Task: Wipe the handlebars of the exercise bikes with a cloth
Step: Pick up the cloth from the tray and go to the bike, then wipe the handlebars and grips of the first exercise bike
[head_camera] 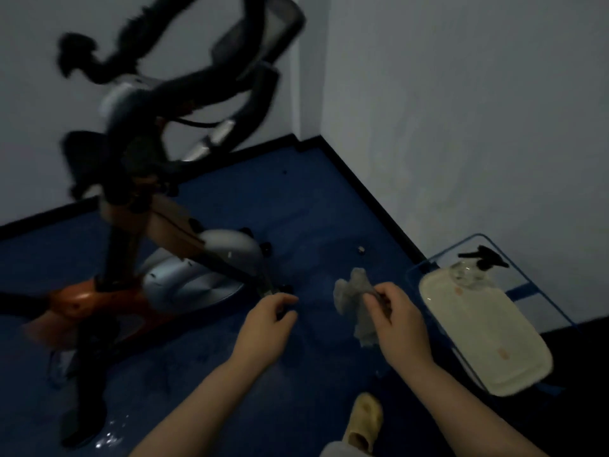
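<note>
An exercise bike (171, 245) with an orange and silver frame stands at the left on the blue floor. Its black handlebars (158, 77) rise blurred at the upper left, near the wall corner. My right hand (398, 321) grips a crumpled grey cloth (356, 305) low in the middle, well below and right of the handlebars. My left hand (267, 328) hovers beside it with fingers loosely curled and nothing in them, apart from the cloth.
A clear spray bottle (474, 268) with a black trigger lies on a white tray (487, 338) on a blue-framed stand at the right. White walls meet in a corner behind. A yellow slipper (364, 420) shows at the bottom. Small bits lie on the blue floor (329, 206).
</note>
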